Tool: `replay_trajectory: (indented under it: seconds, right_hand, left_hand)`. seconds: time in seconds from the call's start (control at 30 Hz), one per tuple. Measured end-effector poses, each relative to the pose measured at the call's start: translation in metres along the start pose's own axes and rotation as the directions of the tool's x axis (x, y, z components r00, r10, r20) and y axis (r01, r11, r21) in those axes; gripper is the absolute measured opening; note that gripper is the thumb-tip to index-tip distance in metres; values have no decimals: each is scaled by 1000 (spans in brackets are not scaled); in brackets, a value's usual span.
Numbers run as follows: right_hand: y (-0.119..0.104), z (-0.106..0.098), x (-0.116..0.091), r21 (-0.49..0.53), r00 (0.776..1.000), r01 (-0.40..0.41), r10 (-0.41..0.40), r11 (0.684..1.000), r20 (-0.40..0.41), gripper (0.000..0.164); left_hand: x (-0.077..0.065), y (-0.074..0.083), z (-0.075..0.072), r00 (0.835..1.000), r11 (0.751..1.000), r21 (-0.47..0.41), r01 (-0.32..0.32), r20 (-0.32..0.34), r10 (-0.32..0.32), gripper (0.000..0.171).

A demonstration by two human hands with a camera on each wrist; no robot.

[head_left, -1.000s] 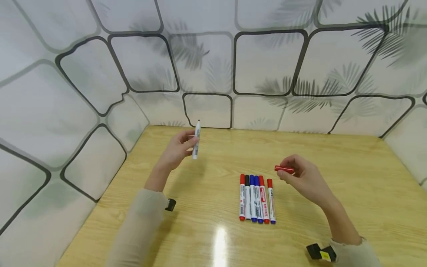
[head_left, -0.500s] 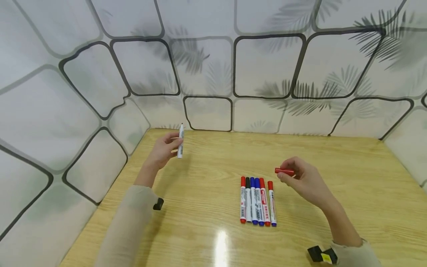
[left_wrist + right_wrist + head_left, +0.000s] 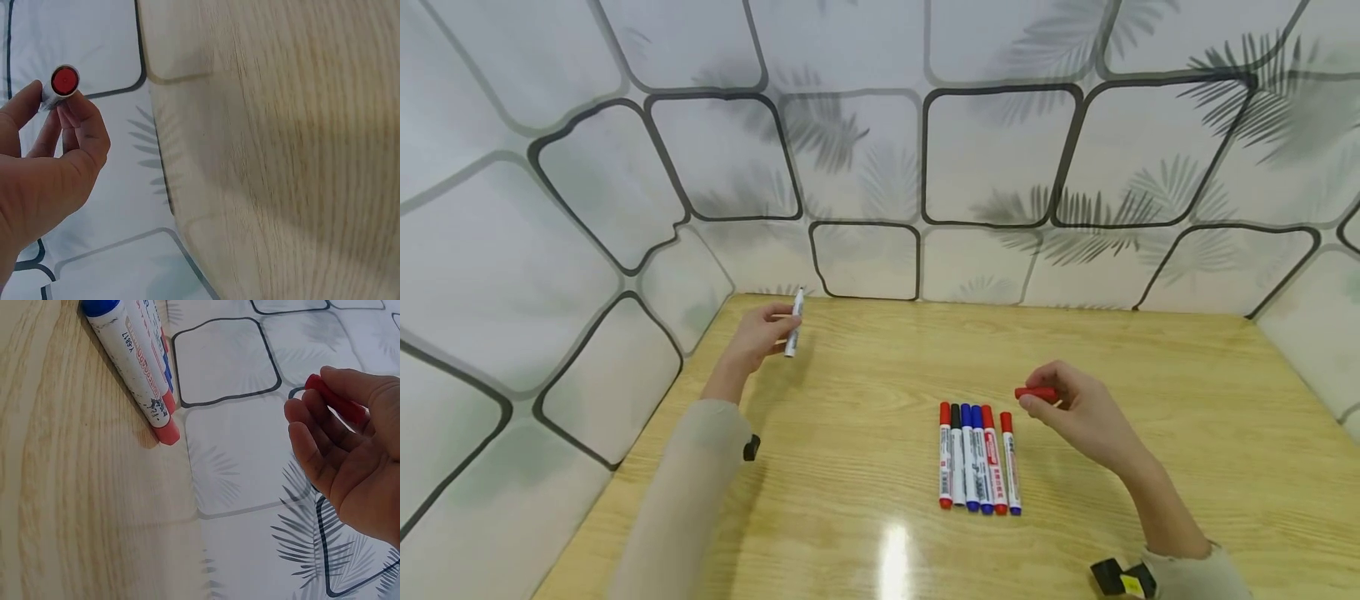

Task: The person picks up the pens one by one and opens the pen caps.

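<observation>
My left hand (image 3: 752,337) pinches an uncapped white marker (image 3: 794,323) between thumb and fingers, above the far left of the table. Its tip points up and toward the wall; in the left wrist view the marker's red tail end (image 3: 65,81) faces the camera. On the other side, my right hand (image 3: 1090,414) holds a red marker cap (image 3: 1032,392) between thumb and fingertips, above the table. In the right wrist view the cap (image 3: 337,402) lies across the fingers. Just left of that hand, several capped markers (image 3: 972,458) lie side by side on the table.
The row has red, black and blue caps; its rightmost marker (image 3: 1011,465) lies slightly apart from the others. The wooden table (image 3: 865,417) meets a patterned wall covering (image 3: 865,258) at the back and another on the left. A bright reflection shows near the front.
My left hand has moved left with the marker, whose tip now leans further away. The right hand has stayed nearly in place with the cap. The view has shifted slightly.
</observation>
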State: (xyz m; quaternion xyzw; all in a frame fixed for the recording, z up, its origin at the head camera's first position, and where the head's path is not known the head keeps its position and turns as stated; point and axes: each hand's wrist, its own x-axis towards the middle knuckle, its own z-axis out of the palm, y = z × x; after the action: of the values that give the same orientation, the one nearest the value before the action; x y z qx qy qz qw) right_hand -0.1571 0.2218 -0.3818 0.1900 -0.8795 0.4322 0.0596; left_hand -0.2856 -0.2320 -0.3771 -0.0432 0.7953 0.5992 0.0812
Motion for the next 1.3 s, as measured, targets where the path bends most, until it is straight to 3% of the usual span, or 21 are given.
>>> replay_trajectory:
  seconds: [0.17,0.37,0.57,0.8,1.03,1.3]
  right_hand:
    - [1,-3,-2,-9,1000,-11,11,1000,-2,15]
    - [2,-4,-2,-8,1000,-8,8,1000,-6,15]
    - [3,-5,-1,-25,1000,-18,18,1000,-6,15]
    - [7,-8,-3,-17,999,-34,34,999,-14,15]
    - [8,-8,-5,-17,998,-54,54,998,-11,16]
    - [10,-9,-4,-19,998,-57,57,998,-19,16]
  left_hand:
    - [9,-4,2,999,995,96,35,-26,-32,48]
    - [13,-25,-6,997,983,174,64,-44,-57,48]
    - [18,-38,-14,996,973,227,48,-83,-30,46]
    - [28,-42,-11,994,976,208,60,-103,-39,43]
    - [29,-42,-12,990,935,352,46,-141,5,40]
    - [34,-43,-8,990,918,392,69,-142,-14,40]
